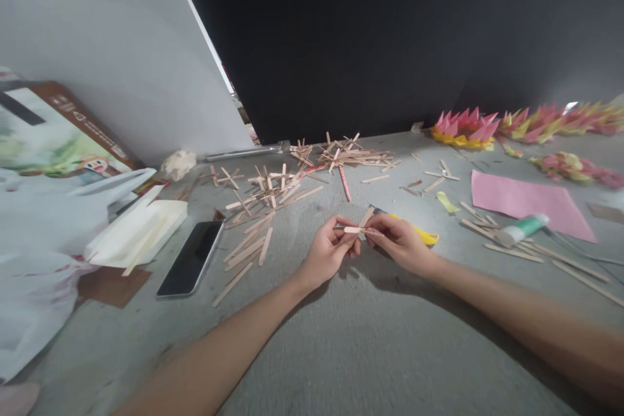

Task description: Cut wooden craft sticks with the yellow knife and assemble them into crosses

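Observation:
Close together above the grey table (pixel 331 344), my two hands hold small wooden craft sticks (pixel 354 230) that cross each other. My left hand (pixel 331 248) pinches them from the left, its fingers curled. From the right, the fingertips of my right hand (pixel 400 244) close on the same crossed sticks. One stick points up and away between the hands. Just behind my right hand lie scissors with a yellow handle (pixel 428 236), partly hidden by it. A red patterned pencil-like stick (pixel 344 183) rests beyond the hands.
Many craft sticks (pixel 355 155) are heaped at the back. On the left are a phone (pixel 191 259), a white paper tray (pixel 160 224) and a plastic bag (pixel 43 260). Pink paper (pixel 526 201), a glue stick (pixel 524 229) and pink-yellow paper crafts (pixel 465 129) lie right.

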`<action>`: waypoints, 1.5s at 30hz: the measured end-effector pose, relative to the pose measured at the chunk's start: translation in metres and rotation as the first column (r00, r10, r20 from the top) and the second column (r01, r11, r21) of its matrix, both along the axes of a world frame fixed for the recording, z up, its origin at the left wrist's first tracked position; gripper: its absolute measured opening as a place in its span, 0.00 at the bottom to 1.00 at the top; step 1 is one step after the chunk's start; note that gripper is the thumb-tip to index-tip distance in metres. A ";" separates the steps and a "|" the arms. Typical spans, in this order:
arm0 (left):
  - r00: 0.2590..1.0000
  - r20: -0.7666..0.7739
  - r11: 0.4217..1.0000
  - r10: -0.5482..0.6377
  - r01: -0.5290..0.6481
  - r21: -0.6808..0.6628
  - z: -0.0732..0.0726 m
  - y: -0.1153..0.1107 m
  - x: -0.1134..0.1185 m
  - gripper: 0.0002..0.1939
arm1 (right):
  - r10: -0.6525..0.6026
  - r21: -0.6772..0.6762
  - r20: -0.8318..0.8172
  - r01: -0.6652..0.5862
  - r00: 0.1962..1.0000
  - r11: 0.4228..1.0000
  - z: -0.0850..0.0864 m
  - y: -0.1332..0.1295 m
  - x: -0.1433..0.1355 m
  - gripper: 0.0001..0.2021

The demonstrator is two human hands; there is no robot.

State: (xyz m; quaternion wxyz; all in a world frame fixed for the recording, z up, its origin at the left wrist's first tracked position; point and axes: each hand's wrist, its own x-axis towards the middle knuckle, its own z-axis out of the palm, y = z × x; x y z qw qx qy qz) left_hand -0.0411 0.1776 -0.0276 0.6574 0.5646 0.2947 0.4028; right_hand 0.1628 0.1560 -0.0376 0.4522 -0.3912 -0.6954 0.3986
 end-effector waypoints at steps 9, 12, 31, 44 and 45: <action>1.000 -0.012 1.000 -0.019 0.019 0.016 0.001 -0.001 0.000 0.20 | -0.001 -0.055 -0.009 0.001 1.000 0.998 0.000 -0.001 -0.001 0.14; 0.999 -0.020 0.999 -0.041 0.041 0.024 0.002 -0.001 0.001 0.22 | -0.010 -0.062 -0.022 0.009 1.000 0.998 0.000 -0.001 0.000 0.15; 0.993 0.035 0.993 -0.116 0.116 -0.013 -0.005 -0.002 0.002 0.19 | -0.031 -0.092 -0.075 0.024 0.997 0.996 -0.002 -0.005 -0.009 0.14; 0.992 0.126 0.969 -0.020 0.051 -0.240 -0.008 -0.002 0.009 0.24 | -0.069 -0.180 -0.085 0.053 0.994 0.982 0.006 -0.010 -0.019 0.21; 0.994 0.109 0.971 -0.013 0.038 -0.235 -0.007 -0.003 0.009 0.25 | -0.071 -0.178 -0.083 0.055 0.994 0.983 0.006 -0.011 -0.019 0.21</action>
